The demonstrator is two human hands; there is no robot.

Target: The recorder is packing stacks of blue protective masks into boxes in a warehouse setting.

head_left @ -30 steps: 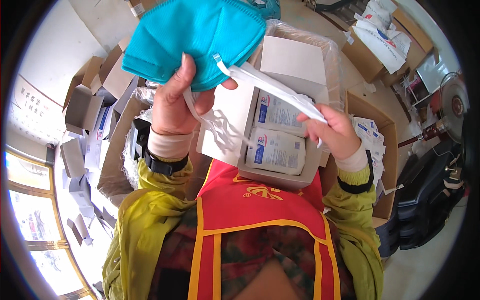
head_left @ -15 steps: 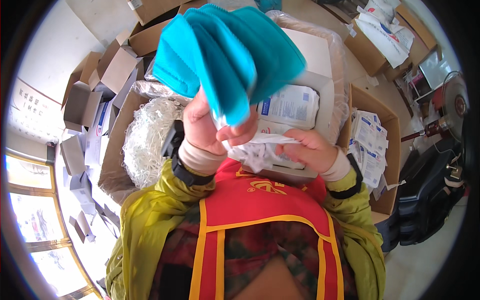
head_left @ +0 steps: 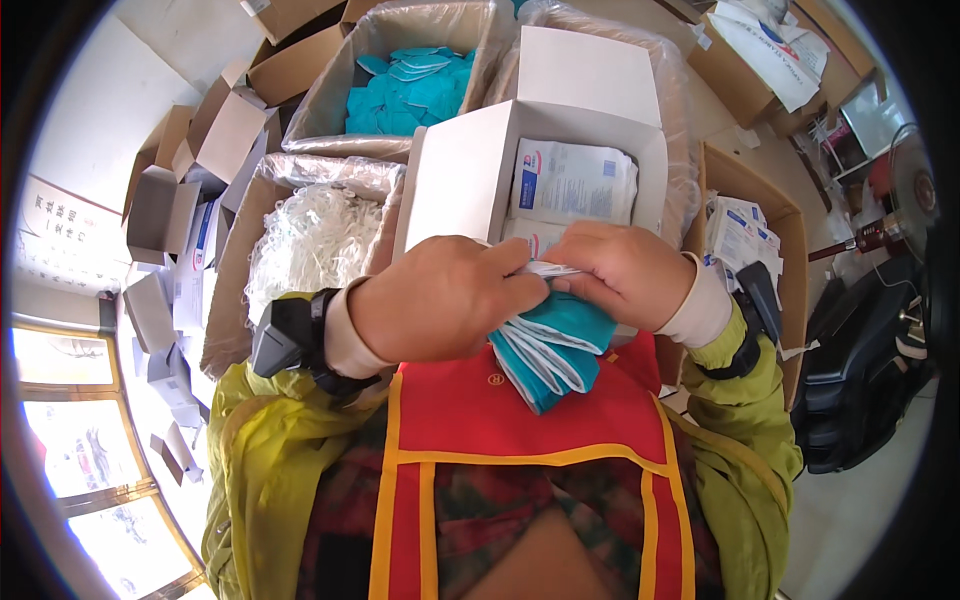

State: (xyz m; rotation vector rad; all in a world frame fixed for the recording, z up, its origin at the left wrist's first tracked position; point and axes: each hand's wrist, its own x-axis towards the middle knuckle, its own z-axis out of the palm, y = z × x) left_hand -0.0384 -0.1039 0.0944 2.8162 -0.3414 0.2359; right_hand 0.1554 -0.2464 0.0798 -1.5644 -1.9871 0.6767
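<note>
Close against the chest, above a red apron with yellow trim, the left hand and the right hand meet over a folded teal face mask, both curled shut on it: the left grip pinches its upper edge together with a thin white strap, the right grip closes over the top of the fold from the other side. The step in hand looks like folding the mask flat and gathering its strap, and the next move probably calls for keeping the fold pressed tight while the strap is tucked so nothing springs open. Just beyond the hands stands an open white carton with its flaps up, holding flat white sealed packets with blue print and a small red and blue mark at a corner. To the left a brown cardboard box lined with clear plastic holds a tangle of white straps; behind it another lined box holds loose teal masks. To the right a brown box holds more white packets. Small folded white and grey cartons lie scattered far left.
</note>
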